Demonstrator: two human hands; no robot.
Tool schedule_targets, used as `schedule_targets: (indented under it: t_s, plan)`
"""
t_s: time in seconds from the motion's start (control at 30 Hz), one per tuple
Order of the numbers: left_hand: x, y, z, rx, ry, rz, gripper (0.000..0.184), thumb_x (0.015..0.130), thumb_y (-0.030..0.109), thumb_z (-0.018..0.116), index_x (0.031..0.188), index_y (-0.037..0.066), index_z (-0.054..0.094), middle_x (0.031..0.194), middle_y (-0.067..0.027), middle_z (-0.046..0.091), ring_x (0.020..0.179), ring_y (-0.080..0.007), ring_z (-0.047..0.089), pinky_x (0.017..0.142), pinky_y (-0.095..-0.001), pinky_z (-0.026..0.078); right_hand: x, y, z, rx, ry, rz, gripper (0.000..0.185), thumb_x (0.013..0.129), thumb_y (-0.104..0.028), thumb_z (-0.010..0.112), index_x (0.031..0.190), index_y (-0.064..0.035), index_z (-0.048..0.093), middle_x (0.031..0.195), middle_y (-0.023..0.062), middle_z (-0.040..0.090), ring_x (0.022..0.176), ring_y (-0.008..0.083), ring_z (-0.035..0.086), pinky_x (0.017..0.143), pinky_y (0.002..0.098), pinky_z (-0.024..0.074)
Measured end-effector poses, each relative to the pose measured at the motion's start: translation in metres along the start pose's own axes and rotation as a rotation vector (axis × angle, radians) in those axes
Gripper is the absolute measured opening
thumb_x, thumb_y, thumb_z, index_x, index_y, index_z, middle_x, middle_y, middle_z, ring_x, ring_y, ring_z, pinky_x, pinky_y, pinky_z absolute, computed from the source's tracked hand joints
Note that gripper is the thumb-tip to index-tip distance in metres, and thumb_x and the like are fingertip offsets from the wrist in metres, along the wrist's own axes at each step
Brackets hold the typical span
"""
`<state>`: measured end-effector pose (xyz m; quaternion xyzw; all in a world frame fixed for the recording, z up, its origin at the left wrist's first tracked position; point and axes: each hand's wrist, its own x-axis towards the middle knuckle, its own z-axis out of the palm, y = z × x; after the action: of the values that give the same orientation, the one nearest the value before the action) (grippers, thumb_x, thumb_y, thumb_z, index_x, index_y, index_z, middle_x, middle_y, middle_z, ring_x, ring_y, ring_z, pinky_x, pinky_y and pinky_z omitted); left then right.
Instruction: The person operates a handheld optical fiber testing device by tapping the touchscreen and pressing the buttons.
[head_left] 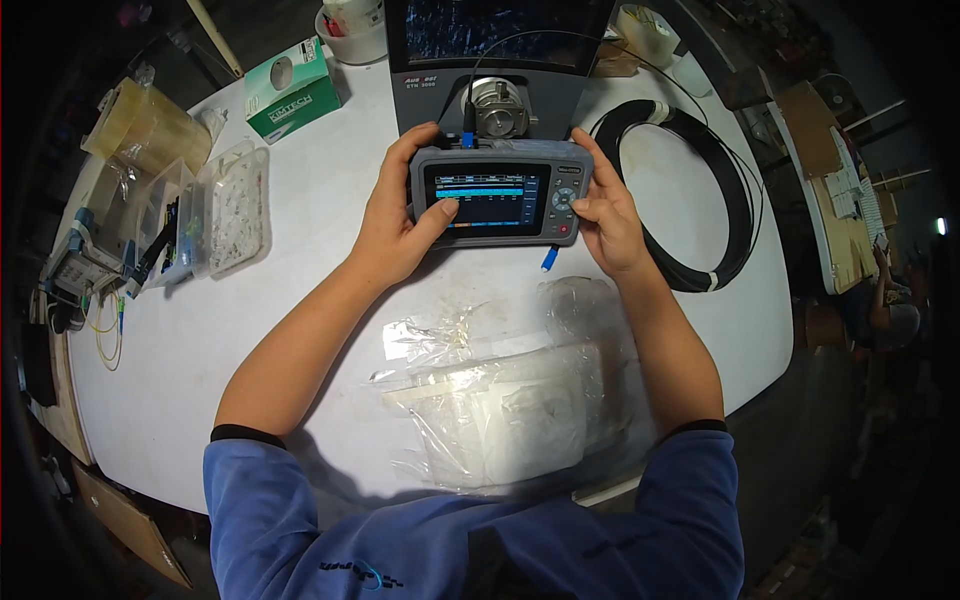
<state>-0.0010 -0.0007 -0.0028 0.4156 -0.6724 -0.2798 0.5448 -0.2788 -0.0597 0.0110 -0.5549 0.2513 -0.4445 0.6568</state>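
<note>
Between my two hands is a grey handheld fibre tester (490, 200) with a lit screen. My left hand (405, 215) grips its left side, the thumb lying over the lower left of the screen. Around the right side is my right hand (608, 215), its thumb by the round button pad. A blue cable connector (468, 138) is plugged into the tester's top edge, and a thin dark cable rises from it. Just below the tester lies a second blue connector (549, 259). A coil of black cable (735, 200) rests right of my right hand.
Behind the tester stands a dark machine with a screen (440, 90). A green Kimtech box (292, 92), a clear plastic tub (238, 210) and a bin of small parts (172, 235) are on the left. Clear plastic bags (530, 410) lie between my forearms. Someone sits far right (890, 300).
</note>
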Motion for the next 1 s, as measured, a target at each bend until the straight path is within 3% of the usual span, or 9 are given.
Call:
schedule_targets:
  t_s: [0.63, 1.0]
  plan:
    - [0.0003, 0.0015, 0.0008, -0.026, 0.008, 0.01, 0.071, 0.091, 0.019, 0.066, 0.151, 0.001, 0.032, 0.145, -0.0189, 0.044, 0.133, -0.0288, 0.047, 0.113, -0.0401, 0.036, -0.0019, -0.0015, 0.0037, -0.073, 0.028, 0.002, 0.08, 0.084, 0.0, 0.049, 0.161, -0.007, 0.027, 0.137, 0.0139, 0.052, 0.124, 0.0186, 0.054, 0.106, 0.0319, 0.0434]
    - [0.0004, 0.0032, 0.001, -0.028, 0.008, -0.001, 0.071, 0.091, 0.02, 0.066, 0.151, 0.002, 0.032, 0.144, -0.0193, 0.045, 0.132, -0.0295, 0.047, 0.113, -0.0405, 0.036, -0.0038, -0.0034, 0.0088, -0.219, 0.026, -0.033, 0.086, 0.084, -0.006, 0.064, 0.16, -0.0046, 0.024, 0.143, 0.0171, 0.049, 0.135, 0.0237, 0.048, 0.116, 0.0366, 0.0341]
